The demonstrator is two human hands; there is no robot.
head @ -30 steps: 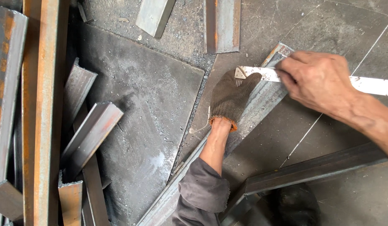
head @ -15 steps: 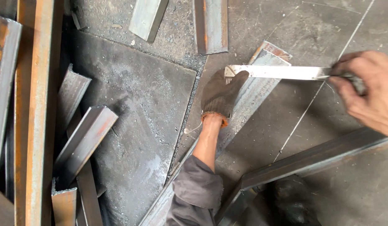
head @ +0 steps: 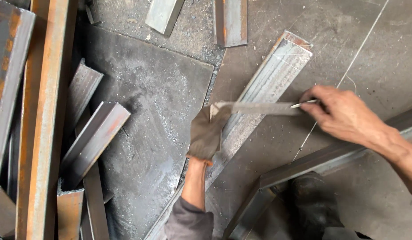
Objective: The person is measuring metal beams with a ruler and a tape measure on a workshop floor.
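My left hand, in a worn grey-brown glove, presses the near end of a flat steel ruler down onto a long angle-iron bar. The bar runs diagonally from upper right to lower left across the metal floor plate. My bare right hand sits at the ruler's far end, pinching a thin metal scriber with its tip against the ruler. The ruler lies across the bar, slightly blurred.
Rusty angle-iron lengths are stacked along the left. Short cut pieces lie beside them, and two more at the top. A dark steel frame member runs along the lower right. A chalk line crosses the plate.
The view shifted and the ruler has been set lower across the bar. My right hand moved left, back in along the ruler toward the bar; the gloved hand stays on the ruler's near end.
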